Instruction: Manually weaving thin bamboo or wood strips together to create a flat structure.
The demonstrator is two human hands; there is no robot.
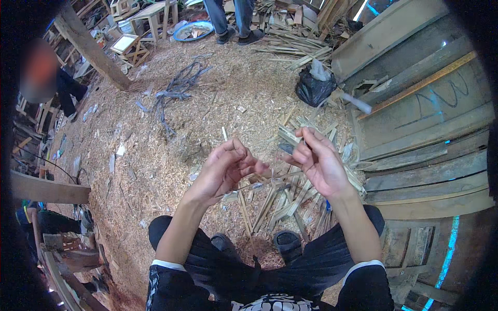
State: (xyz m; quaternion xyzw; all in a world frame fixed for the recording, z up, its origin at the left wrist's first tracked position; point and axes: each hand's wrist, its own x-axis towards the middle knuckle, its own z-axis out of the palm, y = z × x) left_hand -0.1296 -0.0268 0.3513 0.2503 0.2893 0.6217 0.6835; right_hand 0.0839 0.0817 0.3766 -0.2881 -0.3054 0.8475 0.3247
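Observation:
I squat over wood shavings. My left hand (225, 171) has curled fingers around a thin, translucent strand (272, 176) that hangs in a loose line between my hands. My right hand (319, 160) is raised at the right with fingers bent and pinched; what they hold is too fine to make out. Behind and below both hands lies a scattered heap of pale wooden slats (264, 207), partly hidden by the hands.
Plank boarding (420, 124) runs along my right, beside a black plastic bag (314, 88). Ahead are blue tangled strips (171, 93), a post (88, 46), a basin (193, 25) and a standing person's legs (228, 18). Another person (70, 90) is at left, near a wooden beam (52, 187).

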